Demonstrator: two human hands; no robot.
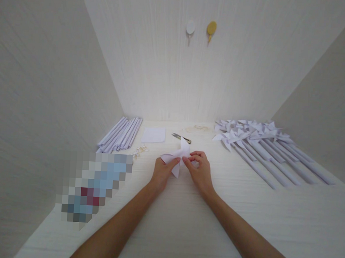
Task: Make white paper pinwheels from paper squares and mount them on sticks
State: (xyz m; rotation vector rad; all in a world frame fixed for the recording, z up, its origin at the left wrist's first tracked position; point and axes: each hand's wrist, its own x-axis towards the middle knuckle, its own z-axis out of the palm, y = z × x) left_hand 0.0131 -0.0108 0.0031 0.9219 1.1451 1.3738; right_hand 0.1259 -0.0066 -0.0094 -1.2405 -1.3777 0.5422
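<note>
Between my two hands is a white paper pinwheel [184, 146], its pointed blades standing out up, left and down. My left hand [162, 171] grips it from the left, thumb pressed near the centre. From the right, my right hand [198, 168] pinches it close to the middle with thumb and fingers. What the fingertips cover at the centre is hidden. Just behind the pinwheel lies a pair of small snips [181, 137]. A stack of white paper squares [154, 135] rests to the back left of my hands.
Rolled white paper sticks [121, 133] are piled at the back left. Small pale bits [140, 151] lie in front of them, and more [200, 128] near the back wall. Finished-looking pinwheels on sticks [256, 140] fill the right. A pixelated object [99, 186] sits at left. Two hooks [211, 28] are on the wall.
</note>
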